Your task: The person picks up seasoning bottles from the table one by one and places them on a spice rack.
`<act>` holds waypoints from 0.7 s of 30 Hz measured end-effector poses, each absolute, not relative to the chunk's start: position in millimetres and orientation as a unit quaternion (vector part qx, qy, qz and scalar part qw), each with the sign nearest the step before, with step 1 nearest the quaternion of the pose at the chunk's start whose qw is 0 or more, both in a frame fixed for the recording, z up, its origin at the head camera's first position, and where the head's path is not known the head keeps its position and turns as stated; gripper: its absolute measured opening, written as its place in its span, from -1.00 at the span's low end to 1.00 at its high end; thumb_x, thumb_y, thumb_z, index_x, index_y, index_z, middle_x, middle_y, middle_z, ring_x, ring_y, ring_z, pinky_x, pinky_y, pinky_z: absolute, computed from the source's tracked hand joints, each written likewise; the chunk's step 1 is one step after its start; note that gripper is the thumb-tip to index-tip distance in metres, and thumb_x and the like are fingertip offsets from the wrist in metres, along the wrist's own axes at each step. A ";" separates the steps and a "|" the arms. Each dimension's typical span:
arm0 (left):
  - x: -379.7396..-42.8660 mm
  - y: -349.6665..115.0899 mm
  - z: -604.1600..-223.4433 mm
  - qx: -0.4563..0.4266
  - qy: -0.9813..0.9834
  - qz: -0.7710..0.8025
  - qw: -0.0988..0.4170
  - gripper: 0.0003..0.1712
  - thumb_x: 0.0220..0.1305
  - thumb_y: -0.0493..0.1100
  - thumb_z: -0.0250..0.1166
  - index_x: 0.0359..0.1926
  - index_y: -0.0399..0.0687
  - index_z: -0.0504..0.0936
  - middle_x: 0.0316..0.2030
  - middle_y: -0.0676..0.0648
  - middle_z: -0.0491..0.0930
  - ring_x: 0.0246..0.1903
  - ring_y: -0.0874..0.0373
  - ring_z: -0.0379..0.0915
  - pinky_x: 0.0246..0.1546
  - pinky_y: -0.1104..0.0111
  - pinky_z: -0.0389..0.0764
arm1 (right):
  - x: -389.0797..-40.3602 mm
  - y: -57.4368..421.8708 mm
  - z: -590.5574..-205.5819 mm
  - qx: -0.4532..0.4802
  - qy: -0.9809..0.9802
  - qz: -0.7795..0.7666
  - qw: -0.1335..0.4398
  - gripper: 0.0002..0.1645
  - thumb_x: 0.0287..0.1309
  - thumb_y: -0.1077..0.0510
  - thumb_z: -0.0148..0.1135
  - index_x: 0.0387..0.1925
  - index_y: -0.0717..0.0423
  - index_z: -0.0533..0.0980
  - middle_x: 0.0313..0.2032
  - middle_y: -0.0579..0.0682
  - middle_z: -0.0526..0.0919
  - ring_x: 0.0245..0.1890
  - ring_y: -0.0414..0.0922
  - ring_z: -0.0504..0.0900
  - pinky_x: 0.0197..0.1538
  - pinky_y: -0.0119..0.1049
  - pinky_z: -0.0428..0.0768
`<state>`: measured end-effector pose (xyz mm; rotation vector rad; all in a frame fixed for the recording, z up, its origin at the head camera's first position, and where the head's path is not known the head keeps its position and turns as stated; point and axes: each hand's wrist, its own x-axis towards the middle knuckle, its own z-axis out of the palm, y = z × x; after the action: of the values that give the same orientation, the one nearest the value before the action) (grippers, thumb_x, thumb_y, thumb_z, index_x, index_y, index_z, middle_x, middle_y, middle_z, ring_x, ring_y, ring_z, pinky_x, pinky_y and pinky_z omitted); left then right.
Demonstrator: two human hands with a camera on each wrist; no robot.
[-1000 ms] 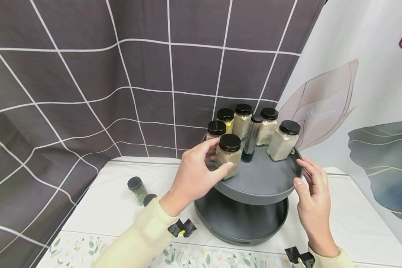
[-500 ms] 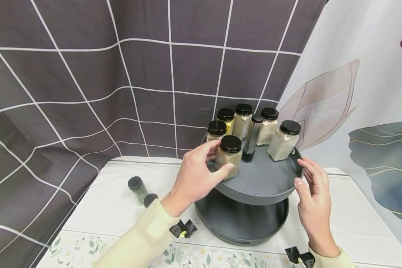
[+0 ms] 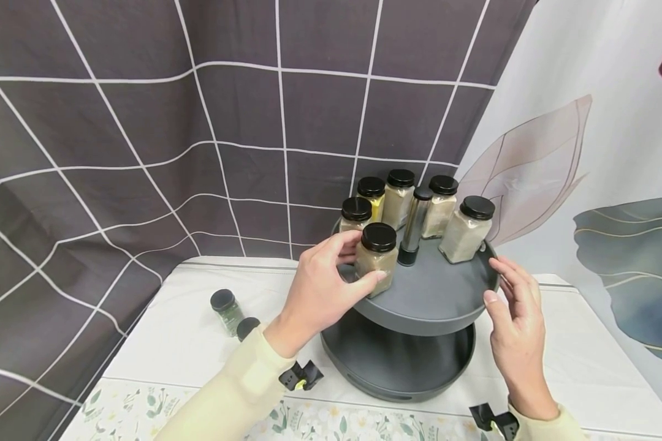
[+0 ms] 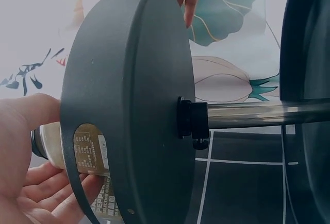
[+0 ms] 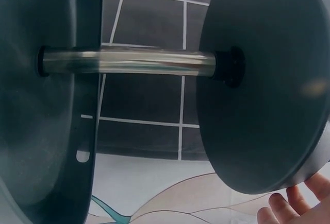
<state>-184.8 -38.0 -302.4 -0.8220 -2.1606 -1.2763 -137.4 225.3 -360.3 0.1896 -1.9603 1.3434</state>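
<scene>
My left hand (image 3: 322, 288) grips a square glass spice jar (image 3: 376, 263) with a black lid, at the left front of the upper tier (image 3: 425, 306) of a dark grey two-tier turntable. In the left wrist view, part of the jar's label (image 4: 90, 149) shows through a slot in the tier's wall. My right hand (image 3: 517, 331) touches the right rim of that tier with its fingertips, thumb apart from the other fingers. Behind the held jar, more black-lidded jars stand round the central post (image 3: 415, 228), among them a yellow-filled one (image 3: 374, 199) and a pale one (image 3: 466, 231).
Below, the lower tier (image 3: 397, 361) sits on the white cloth-covered table (image 3: 187, 318). A green-filled jar (image 3: 228, 313) and another black lid (image 3: 247, 327) are left of my left forearm. A grey grid-patterned curtain (image 3: 243, 122) hangs behind.
Hardly anything differs. My left hand stays on the jar and my right hand stays at the tier's rim.
</scene>
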 end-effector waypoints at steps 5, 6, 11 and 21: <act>-185.2 -39.5 -302.2 -0.308 -0.788 -0.473 0.245 -0.35 -0.12 -0.08 0.50 0.02 -0.19 0.50 -0.14 0.01 0.60 -0.19 0.30 0.55 -0.18 0.55 0.57 | -136.3 224.6 -358.5 0.066 -0.766 0.527 0.362 -0.45 0.16 0.40 0.00 0.23 0.23 0.33 0.20 -0.01 0.26 0.21 -0.14 0.24 0.29 -0.46 0.21; -185.3 -40.1 -302.6 -0.309 -0.787 -0.474 0.244 -0.34 -0.12 -0.07 0.50 0.03 -0.18 0.50 -0.13 0.02 0.59 -0.19 0.31 0.54 -0.18 0.55 0.57 | -136.2 224.5 -358.7 0.063 -0.768 0.526 0.359 -0.44 0.16 0.39 0.00 0.23 0.21 0.33 0.21 -0.02 0.26 0.22 -0.15 0.23 0.28 -0.47 0.21; -184.8 -46.0 -305.9 -0.313 -0.780 -0.488 0.236 -0.30 -0.11 -0.02 0.50 0.08 -0.13 0.48 -0.09 0.03 0.58 -0.13 0.31 0.53 -0.14 0.54 0.56 | -136.4 225.5 -360.7 0.065 -0.771 0.527 0.352 -0.44 0.20 0.40 -0.03 0.26 0.22 0.29 0.27 0.05 0.25 0.26 -0.16 0.23 0.22 -0.54 0.25; -179.1 -69.4 -310.6 -0.283 -0.767 -0.514 0.260 -0.33 -0.08 -0.03 0.48 0.07 -0.13 0.48 -0.09 -0.03 0.59 -0.09 0.21 0.53 -0.12 0.46 0.58 | -137.2 225.1 -362.9 0.093 -0.738 0.576 0.339 -0.45 0.17 0.48 -0.06 0.23 0.35 0.27 0.34 0.12 0.19 0.33 -0.08 0.18 0.23 -0.53 0.27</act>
<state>-179.1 -69.4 -310.6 -0.7664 -2.0774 -1.3936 -137.2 225.1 -362.9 0.2423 -1.9224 1.4995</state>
